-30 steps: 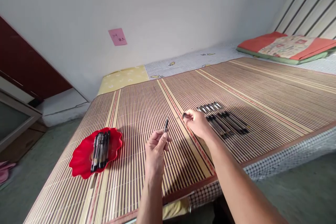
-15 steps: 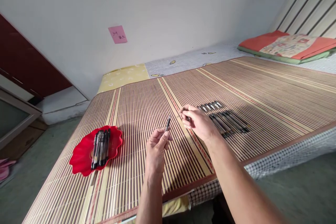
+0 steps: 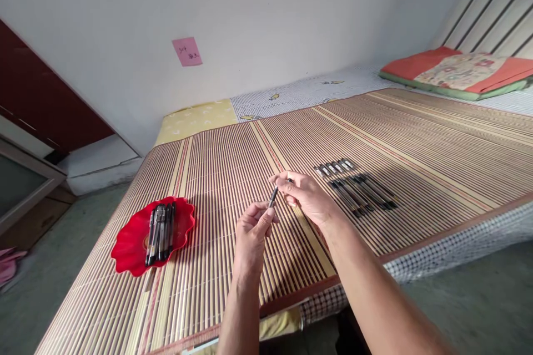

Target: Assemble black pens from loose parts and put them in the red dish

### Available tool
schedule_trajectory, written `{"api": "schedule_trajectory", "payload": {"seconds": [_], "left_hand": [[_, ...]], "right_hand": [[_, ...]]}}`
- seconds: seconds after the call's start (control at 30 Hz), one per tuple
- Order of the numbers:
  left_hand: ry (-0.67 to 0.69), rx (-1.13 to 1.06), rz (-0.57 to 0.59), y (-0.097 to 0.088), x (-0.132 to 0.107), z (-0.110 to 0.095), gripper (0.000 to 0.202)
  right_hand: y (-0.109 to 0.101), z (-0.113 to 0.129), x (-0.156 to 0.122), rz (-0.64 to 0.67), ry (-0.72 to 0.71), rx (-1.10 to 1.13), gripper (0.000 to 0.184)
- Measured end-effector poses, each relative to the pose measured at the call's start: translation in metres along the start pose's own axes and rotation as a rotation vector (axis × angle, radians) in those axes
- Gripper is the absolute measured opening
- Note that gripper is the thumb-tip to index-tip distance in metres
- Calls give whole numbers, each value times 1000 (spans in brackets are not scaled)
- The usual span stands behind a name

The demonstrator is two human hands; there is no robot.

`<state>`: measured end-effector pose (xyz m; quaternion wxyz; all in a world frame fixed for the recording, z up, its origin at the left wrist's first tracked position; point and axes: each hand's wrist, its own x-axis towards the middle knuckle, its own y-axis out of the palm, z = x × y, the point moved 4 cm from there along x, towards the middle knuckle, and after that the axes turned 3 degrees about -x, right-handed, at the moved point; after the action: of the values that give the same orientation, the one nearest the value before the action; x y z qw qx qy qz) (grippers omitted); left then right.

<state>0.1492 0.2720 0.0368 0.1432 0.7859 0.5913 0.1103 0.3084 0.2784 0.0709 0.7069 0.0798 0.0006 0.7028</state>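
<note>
Between the thumb and fingers of my left hand (image 3: 254, 224) is a black pen (image 3: 273, 197), its pointed end up and tilted toward the right. My right hand (image 3: 302, 194) is closed, thumb and fingertips at the pen's upper end. A small dark piece that looks like a pen cap (image 3: 290, 180) pokes out from the right fingers; most of it is hidden. To the right of this hand lie a row of short pen caps (image 3: 334, 167) with pale labels and, nearer me, several uncapped pens (image 3: 362, 194) side by side.
At left, a red wavy-edged dish (image 3: 129, 244) holds several capped pens (image 3: 160, 233). Everything rests on a striped bamboo mat (image 3: 216, 177) over a bed. A folded orange quilt (image 3: 445, 64) lies at the far right, and a pink note (image 3: 186, 51) is on the wall.
My right hand has moved left, bringing its fingertips to the pen's tip. The left hand with the pen has shifted slightly right.
</note>
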Motion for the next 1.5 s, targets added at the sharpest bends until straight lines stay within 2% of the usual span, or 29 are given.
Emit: {"api": "schedule_trajectory", "payload": {"seconds": [0.1,0.17,0.3,0.47,0.57,0.67,0.77,0.87,1.0,1.13,1.27,1.37,1.43,1.5], "left_hand": [[0,-9,2,0,0,0,26],[0,-8,8,1,0,0,25],[-5,-4,16,2,-1,0,23],[-10,-50,23,2,-1,0,24],[-15,-37,42,2,-1,1,21],[-18,-29,53,2,-2,2,21],[-26,-62,50,3,-2,0,23],[-33,-96,56,5,-1,-1,24],[-26,-82,68,7,-1,-1,26],[58,24,-37,3,-2,-2,26],[245,415,-262,-2,-11,-13,12],[416,597,-359,0,-18,-26,6],[410,602,-377,1,-18,-30,6],[279,569,-323,1,-14,-27,18]], "right_hand": [[2,3,-1,53,-28,69,29],[2,4,0,30,-40,67,26],[-1,2,1,-41,-14,7,34],[0,4,0,49,-11,70,32],[0,5,1,6,-28,68,26],[-3,3,1,-52,-14,35,33],[-3,2,1,2,16,22,36],[-1,3,1,48,-13,31,31],[1,5,1,-16,-33,64,28],[5,6,1,-86,-46,5,35],[11,1,1,-183,-49,-96,37],[15,-7,3,-222,-8,-99,40],[15,-10,4,-239,1,-94,41],[12,-10,4,-239,-14,-112,40]]}}
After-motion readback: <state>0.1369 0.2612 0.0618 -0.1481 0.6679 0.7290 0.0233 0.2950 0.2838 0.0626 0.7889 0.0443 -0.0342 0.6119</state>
